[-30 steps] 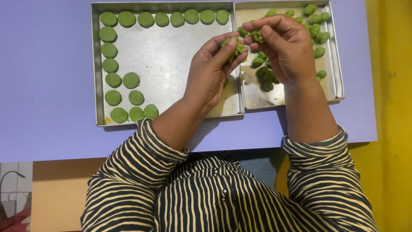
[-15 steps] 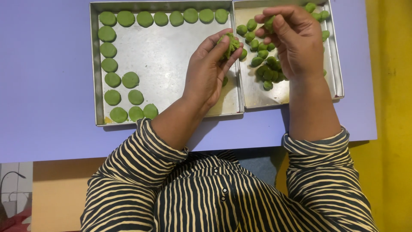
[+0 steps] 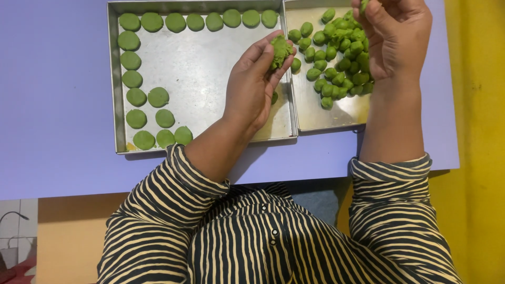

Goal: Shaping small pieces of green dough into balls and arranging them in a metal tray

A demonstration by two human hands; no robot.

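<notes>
Left hand (image 3: 256,84) grasps a green dough lump (image 3: 280,50) over the left tray (image 3: 210,73); right hand (image 3: 397,37) pinches a green dough bit (image 3: 364,5).

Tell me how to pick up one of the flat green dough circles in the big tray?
Probably take a flattened green dough disc by its thin rim, a light fingertip grip coming straight down from above. It lies flat on the large metal tray, with bare metal on its right side, so fingers fit there. It looks soft, like the dough lump in the left hand, so squeeze gently.

Black-and-cream striped long-sleeved shirt (image 3: 273,236)
</notes>
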